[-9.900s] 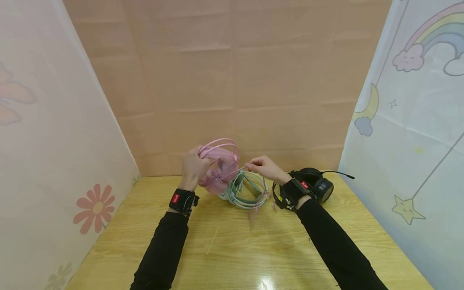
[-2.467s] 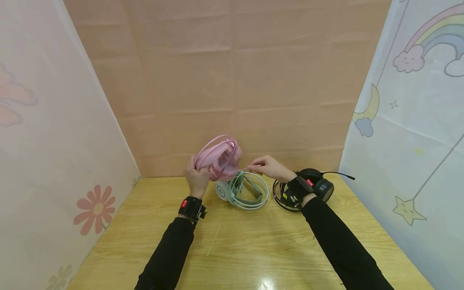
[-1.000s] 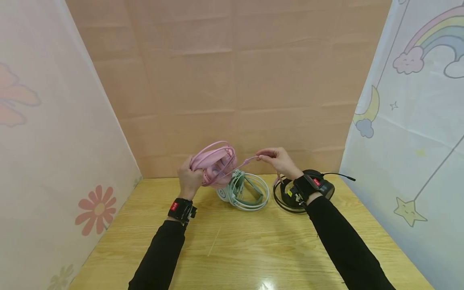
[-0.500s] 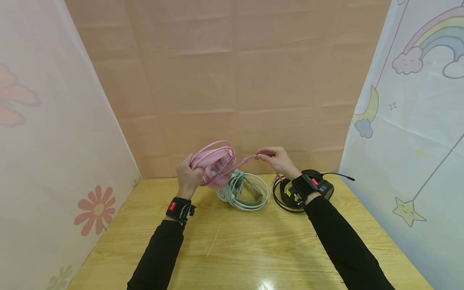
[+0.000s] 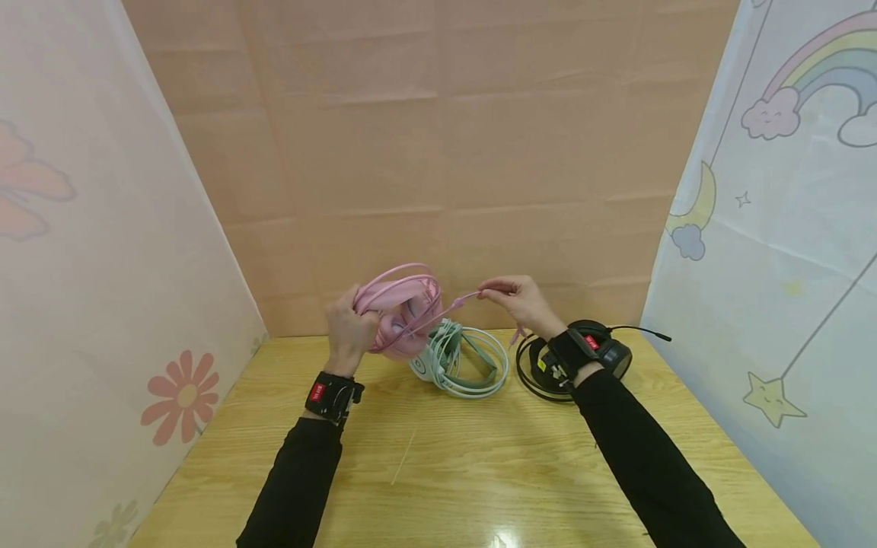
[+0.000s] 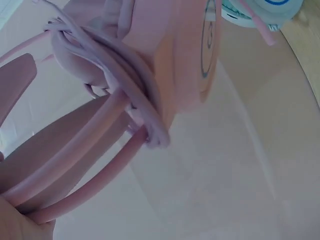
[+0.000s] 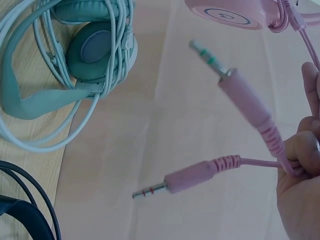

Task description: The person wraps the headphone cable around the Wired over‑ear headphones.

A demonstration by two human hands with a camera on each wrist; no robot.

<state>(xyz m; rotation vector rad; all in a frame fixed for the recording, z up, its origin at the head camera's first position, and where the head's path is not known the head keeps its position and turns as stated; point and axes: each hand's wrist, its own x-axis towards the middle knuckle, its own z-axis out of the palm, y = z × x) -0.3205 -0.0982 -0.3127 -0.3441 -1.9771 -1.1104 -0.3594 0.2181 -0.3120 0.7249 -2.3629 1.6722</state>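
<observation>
My left hand [image 5: 351, 327] grips the headband of pink headphones [image 5: 392, 295], holding them tilted above the table. Pink cable is wrapped around their ear cups, as the left wrist view shows close up. To the right, my right hand [image 5: 524, 303] pinches the loose end of the pink cable [image 5: 460, 302], which runs across to the headphones. Two pink audio plugs [image 7: 245, 97] with metal tips stick out from that hand in the right wrist view. Pale green headphones [image 5: 423, 365], bound with their own cable, rest on the table just below the pink ones.
A black headset [image 5: 610, 358] with a microphone boom and coiled cable lies beneath my right forearm. The wooden table [image 5: 479, 464] ends at a brown paper backdrop [image 5: 438, 167]. Patterned white panels [image 5: 103, 304] stand on both sides.
Compared with a few seconds ago, my right hand is higher, and more cable shows between it and the headphones. My left hand has lately drifted slightly left with the pink headphones.
</observation>
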